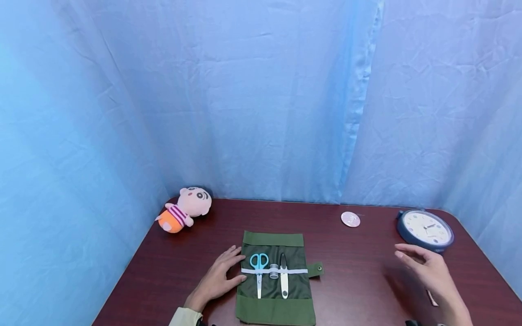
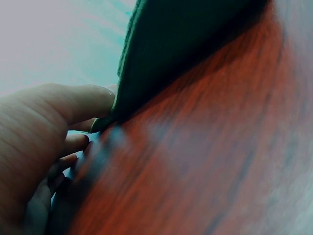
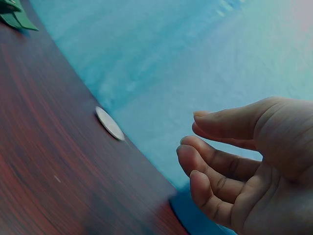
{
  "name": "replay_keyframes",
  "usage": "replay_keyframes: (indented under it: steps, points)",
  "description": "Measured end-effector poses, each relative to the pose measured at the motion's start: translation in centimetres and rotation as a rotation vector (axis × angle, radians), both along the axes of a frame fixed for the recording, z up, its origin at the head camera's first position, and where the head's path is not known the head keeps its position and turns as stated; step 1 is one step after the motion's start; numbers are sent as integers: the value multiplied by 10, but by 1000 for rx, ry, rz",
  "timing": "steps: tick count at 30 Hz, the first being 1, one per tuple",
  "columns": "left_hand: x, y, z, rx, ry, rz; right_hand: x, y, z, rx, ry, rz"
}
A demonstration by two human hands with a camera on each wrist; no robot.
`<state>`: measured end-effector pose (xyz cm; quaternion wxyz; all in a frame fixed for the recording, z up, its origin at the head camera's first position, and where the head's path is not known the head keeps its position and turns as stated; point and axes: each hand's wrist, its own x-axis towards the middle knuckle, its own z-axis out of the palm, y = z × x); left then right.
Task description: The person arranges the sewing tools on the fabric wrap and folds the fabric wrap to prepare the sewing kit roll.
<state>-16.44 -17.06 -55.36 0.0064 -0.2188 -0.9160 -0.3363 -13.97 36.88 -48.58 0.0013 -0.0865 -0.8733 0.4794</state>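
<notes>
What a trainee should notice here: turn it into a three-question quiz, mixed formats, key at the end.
1. What sits between the scissors and the white tool under the white band?
2. True or false: the right hand is gripping the clock.
3. Fill in: in the head view, the left hand touches the ____ edge of the green pouch.

Key:
1. A small grey cylinder.
2. False; the right wrist view shows nothing between its fingers.
3. Left.
</notes>
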Motion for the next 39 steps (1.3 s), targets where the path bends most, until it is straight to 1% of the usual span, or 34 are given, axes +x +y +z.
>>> replay_keyframes:
  steps: [4,7,8,11,15,19,23,25,27,28,29,31,33,35,39]
  points:
    - [0,0,0,-2,-8,-5,7,23,-6,-33,-9,-85]
    - [0,0,1,0,-8,-6,12,38,-12,-83,-63,-168]
    - [0,0,1,1,-6,-6,13,41,-14,-80,-82,-194]
    - [0,1,2,0,1,-6,14,51,-20,-49,-104,-248]
    - [0,1,3,0,-1,-6,13,58,-25,26,-101,-278]
    - [-1,1,4,3,-10,-7,15,63,-28,66,-117,-299]
    - [-2,2,4,3,-16,-9,18,68,-30,135,-139,-314]
    - [-3,2,4,2,-17,-10,19,71,-31,197,-165,-313]
    - [-3,2,3,-2,-14,-9,20,74,-31,253,-202,-295]
    - [-3,2,3,-4,-12,-8,20,76,-31,284,-221,-275]
    - [-3,2,3,-6,-8,-7,20,77,-31,321,-232,-244]
    - [-3,2,3,-7,-5,-5,21,81,-32,359,-250,-168]
    - [-2,2,3,-6,-3,-3,21,83,-33,367,-259,-101]
    - [-2,1,3,-3,-6,-2,20,84,-34,365,-261,-56]
    - [-1,1,2,2,-12,0,19,83,-36,365,-290,-43]
